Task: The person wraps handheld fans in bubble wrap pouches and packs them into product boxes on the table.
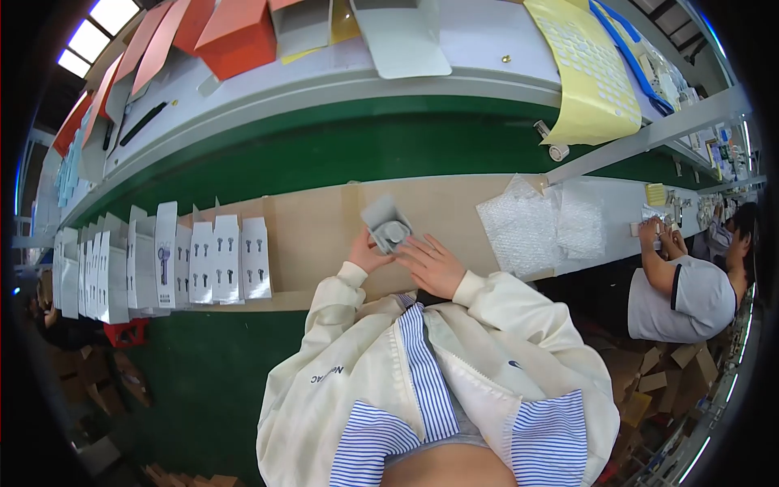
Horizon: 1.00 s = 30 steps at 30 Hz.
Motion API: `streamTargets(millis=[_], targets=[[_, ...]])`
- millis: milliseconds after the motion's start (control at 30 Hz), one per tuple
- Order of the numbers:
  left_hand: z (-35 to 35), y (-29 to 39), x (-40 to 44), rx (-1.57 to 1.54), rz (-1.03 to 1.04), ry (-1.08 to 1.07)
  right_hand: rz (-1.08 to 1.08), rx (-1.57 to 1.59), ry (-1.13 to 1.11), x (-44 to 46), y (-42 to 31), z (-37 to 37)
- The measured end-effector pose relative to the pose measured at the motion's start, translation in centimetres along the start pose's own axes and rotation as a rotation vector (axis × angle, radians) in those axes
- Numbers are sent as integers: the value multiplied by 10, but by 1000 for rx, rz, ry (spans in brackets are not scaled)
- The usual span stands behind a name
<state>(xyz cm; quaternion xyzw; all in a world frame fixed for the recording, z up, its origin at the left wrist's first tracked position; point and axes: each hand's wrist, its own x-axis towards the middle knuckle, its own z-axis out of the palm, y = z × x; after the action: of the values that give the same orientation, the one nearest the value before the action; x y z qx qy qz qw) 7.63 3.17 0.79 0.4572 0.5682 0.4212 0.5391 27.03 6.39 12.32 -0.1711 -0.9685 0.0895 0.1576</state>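
Observation:
An open-topped light grey box (378,213) stands in front of me on the brown work surface, with a round whitish item (395,233) inside its opening. My left hand (369,251) is closed on the box's left side, its thumb and fingers partly hidden by the box. At the near right edge of the box, my right hand (434,266) has its fingers stretched out and slightly spread. Its fingertips are at the rim; whether they press on the box or the item, I cannot tell.
Upright printed boxes (228,258) line the left of the bench. Bubble wrap sheets (519,223) lie to the right. Above, a shelf (487,81) carries orange boxes (237,39) and a yellow sticker sheet (586,77). A co-worker (690,292) sits at far right.

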Motion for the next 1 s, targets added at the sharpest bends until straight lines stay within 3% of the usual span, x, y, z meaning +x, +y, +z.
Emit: streamTargets(millis=[67,133,200,267,367,400,467,533,567,600,700,733,833,867,900,967,1000], targets=[[-7,4,23,-55,32,40,139,118,-46,-17,7,5],[-21,7,64,-218,88,226,405,382,-140,-42,16,19],[-37,15,108,-251,140,386,516,483,-201,-68,27,37],[-59,12,155,295,153,614,674,573,-233,-92,30,44],[-84,-7,223,-36,347,666,896,670,-267,-125,30,44],[-92,-11,239,-32,355,654,939,667,-245,-137,36,46],[-87,-19,257,-23,338,624,1026,496,28,-171,43,65],[-80,-20,253,185,342,907,1080,430,136,-202,42,77],[-75,-19,251,297,354,1050,1222,414,152,-214,50,82],[-71,-33,249,309,348,1041,1358,392,170,-223,54,85],[-48,-75,232,-187,62,826,1443,468,232,-246,54,97],[-36,-60,227,-180,69,829,1472,500,267,-252,57,101],[-2,47,206,733,-216,1207,1363,516,277,-271,52,110],[-22,52,222,720,-193,1253,1394,660,274,-270,47,103],[-44,51,243,396,-80,1110,1419,674,179,-275,44,100],[-76,29,274,-207,130,755,1385,806,297,-282,32,97],[-83,16,291,-210,126,790,1454,858,261,-284,27,91]])
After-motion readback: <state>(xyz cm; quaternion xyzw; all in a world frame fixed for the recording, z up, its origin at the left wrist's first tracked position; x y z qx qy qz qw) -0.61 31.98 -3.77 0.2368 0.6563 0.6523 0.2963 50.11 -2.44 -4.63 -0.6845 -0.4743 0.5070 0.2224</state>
